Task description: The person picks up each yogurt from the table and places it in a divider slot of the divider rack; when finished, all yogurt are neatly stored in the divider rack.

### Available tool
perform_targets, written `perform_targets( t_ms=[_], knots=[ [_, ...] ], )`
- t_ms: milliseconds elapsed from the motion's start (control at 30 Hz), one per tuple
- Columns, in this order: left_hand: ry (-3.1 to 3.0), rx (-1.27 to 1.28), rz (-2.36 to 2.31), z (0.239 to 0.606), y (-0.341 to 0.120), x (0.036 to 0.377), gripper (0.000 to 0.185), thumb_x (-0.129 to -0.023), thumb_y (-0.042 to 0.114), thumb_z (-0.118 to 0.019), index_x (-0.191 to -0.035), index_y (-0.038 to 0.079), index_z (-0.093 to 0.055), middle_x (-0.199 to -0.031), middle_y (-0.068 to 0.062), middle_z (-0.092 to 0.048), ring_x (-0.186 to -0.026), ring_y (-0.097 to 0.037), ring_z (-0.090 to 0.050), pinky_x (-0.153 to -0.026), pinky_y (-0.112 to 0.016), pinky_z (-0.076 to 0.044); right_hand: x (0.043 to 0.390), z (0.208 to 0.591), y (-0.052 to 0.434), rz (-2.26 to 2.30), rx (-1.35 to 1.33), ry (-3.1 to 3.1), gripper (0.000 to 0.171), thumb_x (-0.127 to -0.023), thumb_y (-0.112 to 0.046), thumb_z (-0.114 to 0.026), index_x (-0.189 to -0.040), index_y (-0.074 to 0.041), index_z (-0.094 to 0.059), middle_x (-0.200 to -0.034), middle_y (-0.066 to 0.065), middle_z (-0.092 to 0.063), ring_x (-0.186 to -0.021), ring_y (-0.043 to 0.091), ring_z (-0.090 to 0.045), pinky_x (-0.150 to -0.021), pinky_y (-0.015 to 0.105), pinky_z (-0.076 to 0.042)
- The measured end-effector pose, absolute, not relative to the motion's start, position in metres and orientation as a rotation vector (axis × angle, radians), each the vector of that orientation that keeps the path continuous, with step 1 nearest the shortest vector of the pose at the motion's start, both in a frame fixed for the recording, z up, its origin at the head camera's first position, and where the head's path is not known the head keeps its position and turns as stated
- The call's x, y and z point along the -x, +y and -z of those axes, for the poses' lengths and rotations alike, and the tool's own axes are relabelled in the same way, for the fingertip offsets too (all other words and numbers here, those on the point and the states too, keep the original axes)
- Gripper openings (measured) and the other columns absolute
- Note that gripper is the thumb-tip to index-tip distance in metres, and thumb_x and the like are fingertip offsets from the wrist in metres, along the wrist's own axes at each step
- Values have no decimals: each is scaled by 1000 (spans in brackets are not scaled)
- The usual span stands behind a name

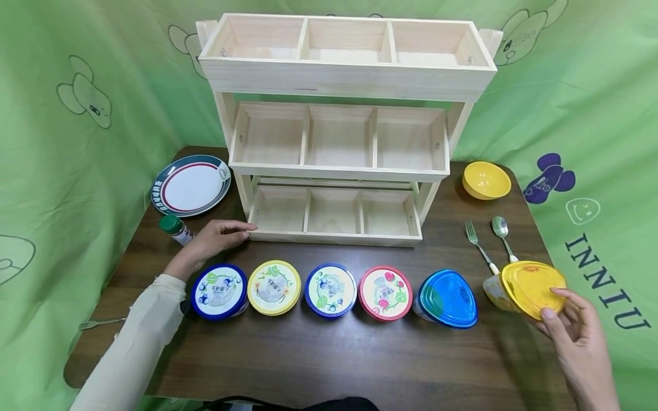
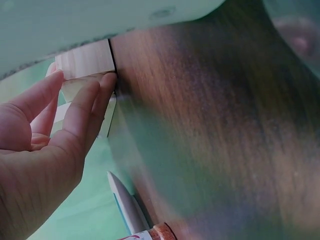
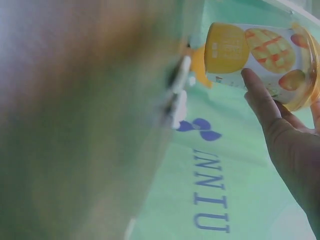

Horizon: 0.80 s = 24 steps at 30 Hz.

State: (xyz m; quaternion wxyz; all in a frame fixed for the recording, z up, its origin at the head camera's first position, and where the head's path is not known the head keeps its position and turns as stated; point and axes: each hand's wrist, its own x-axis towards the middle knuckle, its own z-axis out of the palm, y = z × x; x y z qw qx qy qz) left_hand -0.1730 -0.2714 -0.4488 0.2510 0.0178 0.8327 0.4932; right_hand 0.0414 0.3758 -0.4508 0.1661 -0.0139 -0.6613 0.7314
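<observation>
My right hand (image 1: pixel 578 334) holds a yellow-lidded mango cup (image 1: pixel 532 285) by its lid end, thumb and fingers round it. The cup is tilted; the right wrist view shows mango pictures on its side. My left hand (image 1: pixel 213 240) grips the front left corner of the three-tier wooden rack (image 1: pixel 346 80) at its lowest tray (image 1: pixel 334 237). In the left wrist view, thumb and fingers lie about that wooden corner. Between the hands stands a row of lidded cups: blue (image 1: pixel 219 291), yellow (image 1: pixel 274 287), blue (image 1: pixel 330 290), red (image 1: pixel 385 293), and a tilted blue-lidded one (image 1: pixel 446 298).
At left are an oval plate (image 1: pixel 191 185), a green-capped jar (image 1: pixel 177 228) by my left forearm, and a fork (image 1: pixel 101 323) at the table's edge. A yellow bowl (image 1: pixel 486 180), another fork (image 1: pixel 480 246) and a spoon (image 1: pixel 504 237) lie at right. Green cloth surrounds the table.
</observation>
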Motion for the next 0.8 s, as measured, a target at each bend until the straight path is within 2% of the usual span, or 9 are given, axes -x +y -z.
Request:
perform_targets(
  t_ms=[233,333,633,800],
  knots=[
    [2261,-48,-1334,449,-272,173,41,-114,22,-60,-153,9,-62,-163,-23,-49,-154,-49,-36,-123,-72,-31,-22,425,384,-1920,3,-1909,47,-100,28,-49,-145,17,-50,-142,6,-67,-127,12,-66,-92,15,-58],
    [2254,-54,-1353,449,-272,173,41,-114,22,-60,-152,8,-63,-163,-23,-50,-154,-49,-37,-124,-71,-31,-12,413,388,-1901,-93,-1887,47,-98,30,-50,-144,21,-48,-143,9,-67,-130,14,-65,-94,16,-57],
    [2241,-54,-1382,448,-272,172,40,-114,20,-60,-152,6,-62,-162,-23,-51,-155,-47,-37,-126,-71,-28,12,377,387,-1783,-258,-1950,51,-97,27,-52,-147,20,-44,-146,13,-60,-126,18,-62,-92,15,-57],
    [2242,-44,-1376,447,-271,172,40,-114,19,-59,-152,6,-62,-162,-24,-51,-154,-48,-38,-126,-70,-29,20,359,374,-1382,-57,-2259,53,-98,23,-59,-150,14,-48,-150,1,-55,-132,13,-58,-96,8,-50]
  ],
)
